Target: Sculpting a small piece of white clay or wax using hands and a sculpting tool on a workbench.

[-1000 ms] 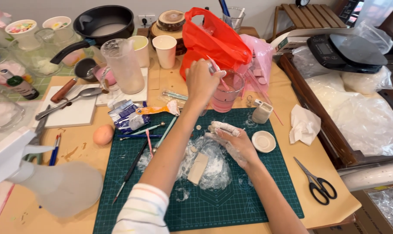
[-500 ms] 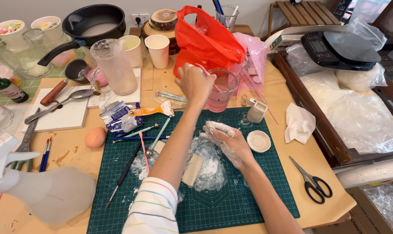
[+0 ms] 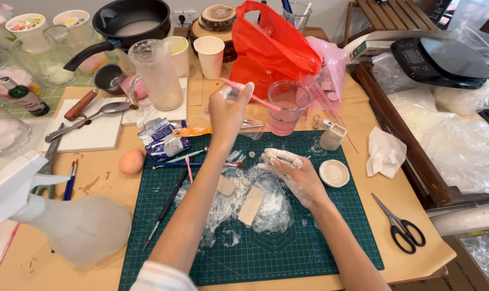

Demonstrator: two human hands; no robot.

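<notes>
My left hand [image 3: 229, 110] is raised above the dark green gridded cutting mat [image 3: 309, 242], pinching one thin pink stick [image 3: 251, 95] beside the clear plastic cup of pink liquid [image 3: 288, 109]. My right hand [image 3: 294, 173], white with paste, rests loosely curled on the mat, grasping nothing, near two beige clay slabs [image 3: 251, 205] on crumpled clear film [image 3: 266, 207] at the mat's middle.

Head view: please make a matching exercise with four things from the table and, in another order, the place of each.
Things:
1. scissors
2. egg
3. small white dish
4. pink stick

Places:
A. left of the green cutting mat
B. on the mat, beside the right hand
C. held in the left hand
D. right of the mat, on the table

Pairs: 1-D, 2-A, 3-B, 4-C
</notes>
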